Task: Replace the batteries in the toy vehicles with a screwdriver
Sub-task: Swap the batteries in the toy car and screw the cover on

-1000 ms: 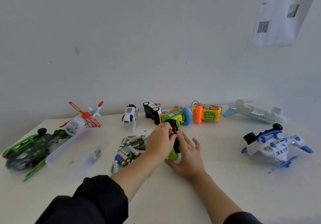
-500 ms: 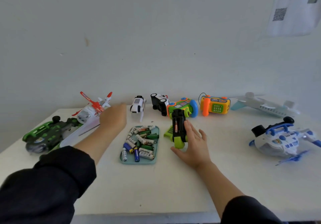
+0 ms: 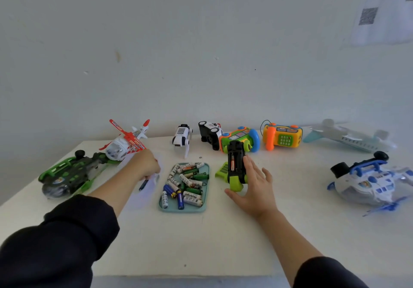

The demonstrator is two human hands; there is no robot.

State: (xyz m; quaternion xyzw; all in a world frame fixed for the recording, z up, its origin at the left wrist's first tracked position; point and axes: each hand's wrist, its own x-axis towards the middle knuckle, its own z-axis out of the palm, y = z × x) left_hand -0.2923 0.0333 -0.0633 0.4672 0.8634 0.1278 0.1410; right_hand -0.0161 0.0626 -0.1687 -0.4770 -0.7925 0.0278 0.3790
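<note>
A green and black toy car (image 3: pixel 236 164) lies upside down mid-table, its battery bay open with one battery showing. The green bay cover (image 3: pixel 221 170) lies against its left side. My right hand (image 3: pixel 252 189) grips the car from the right, thumb under its near end. My left hand (image 3: pixel 146 164) is a closed fist over a clear plastic box (image 3: pixel 140 195) to the left. A thin blue-ended tool, apparently the screwdriver (image 3: pixel 143 185), sticks out below the fist. Between the hands sits a teal tray (image 3: pixel 202 209) of several loose batteries.
Toys line the back: a green-black helicopter (image 3: pixel 67 173), red-white helicopter (image 3: pixel 124 145), white robot dog (image 3: pixel 181 135), black-white car (image 3: pixel 209 131), green bus (image 3: pixel 242 137), orange phone (image 3: pixel 282 137), pale plane (image 3: pixel 355 140). A blue-white plane (image 3: pixel 375 180) sits right. A small screw (image 3: pixel 200 157) lies behind the tray.
My left hand left the toy car and swung left to the clear box. My right hand stayed on the car. The view tilted down, and the battery tray is uncovered.
</note>
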